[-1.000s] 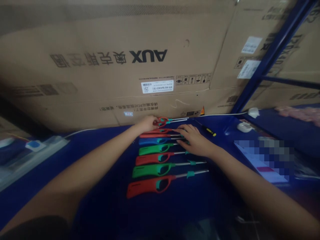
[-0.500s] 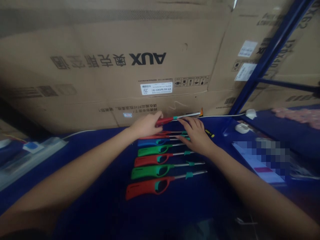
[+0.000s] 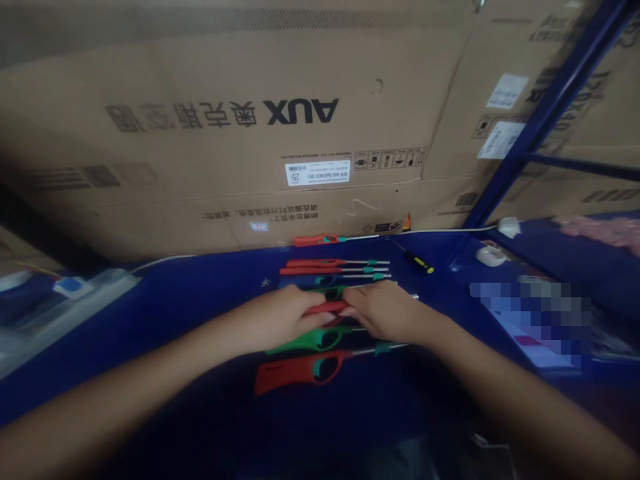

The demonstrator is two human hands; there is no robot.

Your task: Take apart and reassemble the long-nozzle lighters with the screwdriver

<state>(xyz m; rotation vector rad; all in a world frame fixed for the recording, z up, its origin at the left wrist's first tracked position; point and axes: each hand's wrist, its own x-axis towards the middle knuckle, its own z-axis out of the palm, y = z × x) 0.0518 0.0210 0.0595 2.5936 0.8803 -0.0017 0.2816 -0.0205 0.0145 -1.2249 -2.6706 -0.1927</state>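
My left hand (image 3: 295,315) is closed on the handle of a red gas lighter (image 3: 327,307) in the middle of a row. Opposite it, my right hand (image 3: 387,312) pinches the same lighter near its trigger guard and covers most of its barrel. A green lighter (image 3: 334,292) lies just behind, partly hidden by my hands. Nearer to me are another green lighter (image 3: 320,339) and a red lighter (image 3: 295,371), their metal barrels pointing right. Farther back lie a blue lighter (image 3: 325,281) and two red lighters (image 3: 313,264). One more red lighter (image 3: 315,240) rests against the carton.
A large cardboard carton (image 3: 225,160) stands upright behind the blue tabletop (image 3: 210,400). Back right lies a screwdriver (image 3: 420,263) with a black and yellow handle. A white plug (image 3: 491,256) and a blue metal post (image 3: 545,113) are farther right. Clear plastic packaging (image 3: 90,320) lies left.
The red lighter that was in my left hand now lies at the back by the carton, let go. Both hands have come nearer to me and closed on another red lighter in the row.
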